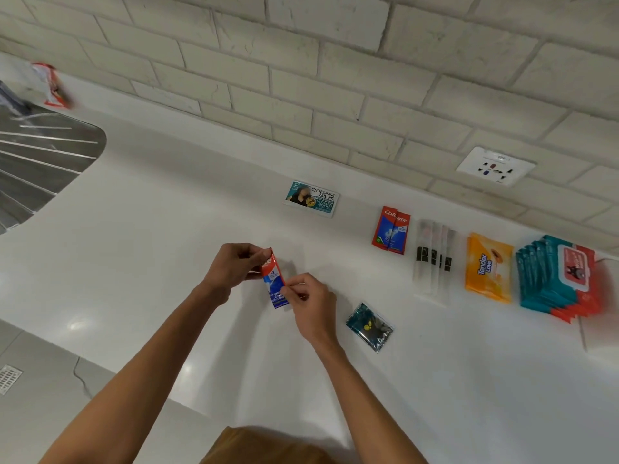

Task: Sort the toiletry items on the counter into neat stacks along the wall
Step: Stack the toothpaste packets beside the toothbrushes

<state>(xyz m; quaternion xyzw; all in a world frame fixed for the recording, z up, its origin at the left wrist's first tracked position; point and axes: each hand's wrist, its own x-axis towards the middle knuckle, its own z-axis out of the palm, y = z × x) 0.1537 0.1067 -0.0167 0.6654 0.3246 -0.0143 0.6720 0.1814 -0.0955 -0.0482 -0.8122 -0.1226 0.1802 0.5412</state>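
Both hands, left hand (pixel 234 264) and right hand (pixel 310 301), pinch one toothpaste sachet (pixel 275 283).

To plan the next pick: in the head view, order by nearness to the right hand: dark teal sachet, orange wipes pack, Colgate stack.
From the right hand, which pinches the toothpaste sachet:
1. dark teal sachet, just right of it.
2. Colgate stack, near the wall.
3. orange wipes pack, farther right.

At your far left lies a ribbed steel drainboard (pixel 40 155). Up to your right is a white power socket (pixel 495 166). Lower left, a small drain grate (pixel 9 378) sits in the grey floor (pixel 50 416).
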